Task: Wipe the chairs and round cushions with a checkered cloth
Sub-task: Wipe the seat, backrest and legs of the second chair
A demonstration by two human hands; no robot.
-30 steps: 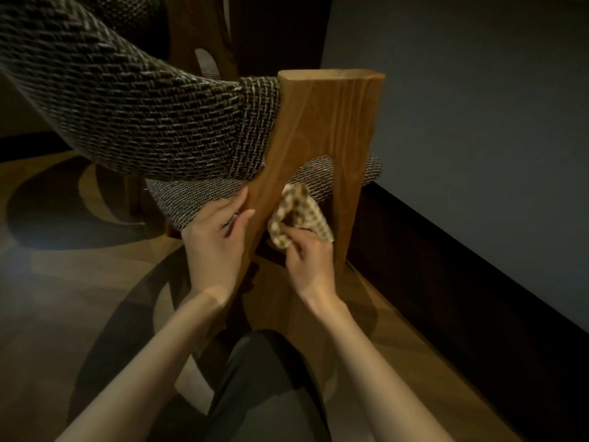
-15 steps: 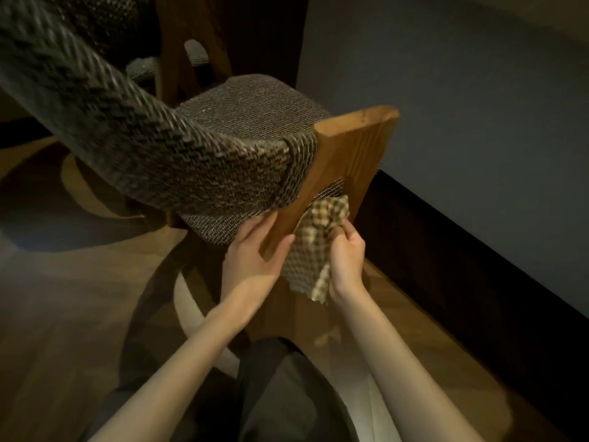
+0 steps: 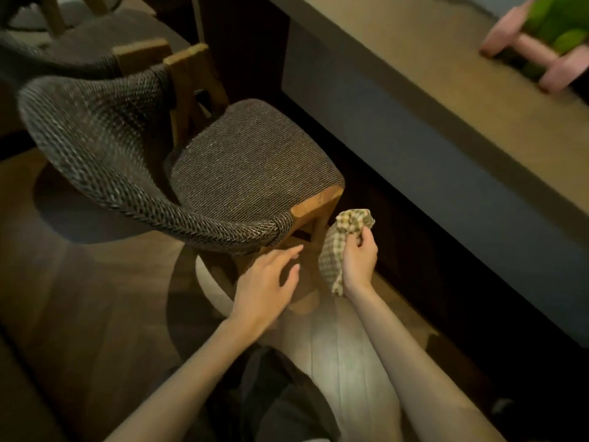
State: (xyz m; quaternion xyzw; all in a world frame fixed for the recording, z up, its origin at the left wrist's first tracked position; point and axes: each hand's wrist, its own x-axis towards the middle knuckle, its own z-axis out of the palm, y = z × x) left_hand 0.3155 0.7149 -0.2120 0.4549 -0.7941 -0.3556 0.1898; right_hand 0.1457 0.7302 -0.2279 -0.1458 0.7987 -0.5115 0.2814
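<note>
A wooden chair with a woven curved backrest (image 3: 105, 161) and a rounded grey fabric seat cushion (image 3: 251, 161) stands in front of me, seen from above. Its wooden front post (image 3: 318, 202) shows at the seat's near right corner. My right hand (image 3: 358, 260) grips a bunched beige-and-brown checkered cloth (image 3: 341, 244) just right of that post, apart from the wood. My left hand (image 3: 267, 282) hovers with relaxed, spread fingers below the backrest's end, holding nothing.
A counter (image 3: 446, 100) with a grey front panel runs along the right; pink-and-green objects (image 3: 548, 36) sit on its far end. A second similar chair (image 3: 95, 46) stands behind the first. Wooden floor with a pale curved inlay (image 3: 347, 349) lies below me.
The view has risen and now looks down on the seat. My left hand has let go of the wooden post. My right hand has drawn the cloth off the wood, slightly rightward.
</note>
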